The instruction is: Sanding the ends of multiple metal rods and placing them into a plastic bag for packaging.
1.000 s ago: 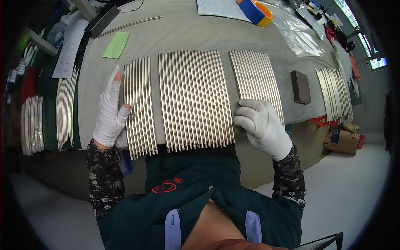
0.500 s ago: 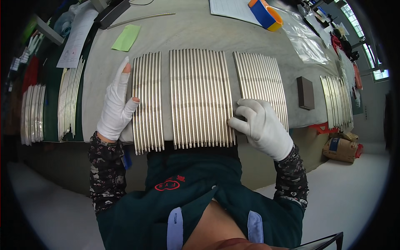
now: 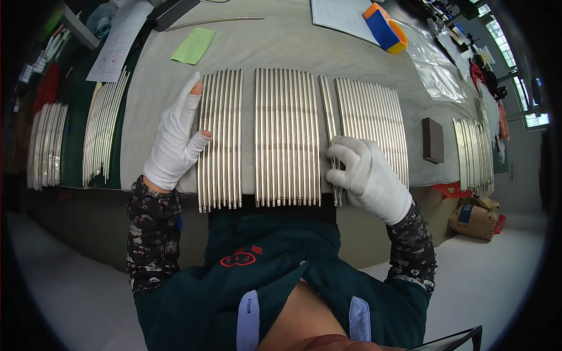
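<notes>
Three upright rows of slim silver metal rods lie side by side in front of me: a left row [image 3: 220, 137], a middle row [image 3: 287, 137] and a right row [image 3: 373, 123]. A narrow strip of metal rods [image 3: 329, 108], one or two of them, lies apart between the middle and right rows. My right hand [image 3: 370, 172], in a white glove, has its fingers bent and pressed round this strip's lower part. Along the left row's outer side, my gloved left hand [image 3: 175, 137] lies open, bare thumb tip and index tip by the rods.
More rods stand in bundles at the left [image 3: 105, 131] and right [image 3: 473, 152]. A dark block [image 3: 432, 140] lies right of the rows. Farther back are a green paper [image 3: 193, 45], a long thin rod [image 3: 213, 20], a blue-and-orange tape roll [image 3: 385, 29] and clear plastic [image 3: 436, 70].
The narrow strip of rods has parted from the middle row's right edge, toward the right row, with my right hand at it. The whole view has shifted slightly; my left hand stays beside the left row.
</notes>
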Demonstrator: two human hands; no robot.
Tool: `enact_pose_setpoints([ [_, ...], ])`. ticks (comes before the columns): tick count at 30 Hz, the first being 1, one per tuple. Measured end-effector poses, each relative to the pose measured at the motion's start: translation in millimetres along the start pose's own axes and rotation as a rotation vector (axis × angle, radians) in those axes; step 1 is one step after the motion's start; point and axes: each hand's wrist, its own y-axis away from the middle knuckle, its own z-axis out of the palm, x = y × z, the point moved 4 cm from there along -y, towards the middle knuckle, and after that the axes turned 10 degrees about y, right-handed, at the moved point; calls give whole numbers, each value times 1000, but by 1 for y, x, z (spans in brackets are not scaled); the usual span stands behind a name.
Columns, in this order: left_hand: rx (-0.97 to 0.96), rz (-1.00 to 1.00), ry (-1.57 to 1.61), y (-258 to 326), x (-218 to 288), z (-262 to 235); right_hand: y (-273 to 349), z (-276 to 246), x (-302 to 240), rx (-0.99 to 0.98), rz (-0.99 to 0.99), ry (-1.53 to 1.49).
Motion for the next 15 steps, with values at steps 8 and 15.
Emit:
enact_pose_setpoints([
  [8, -17, 26, -71, 1, -3, 1, -9, 7, -4, -14, 20, 40],
  [15, -21, 40, -72, 0, -2, 1, -11, 9, 1, -39, -26, -19],
])
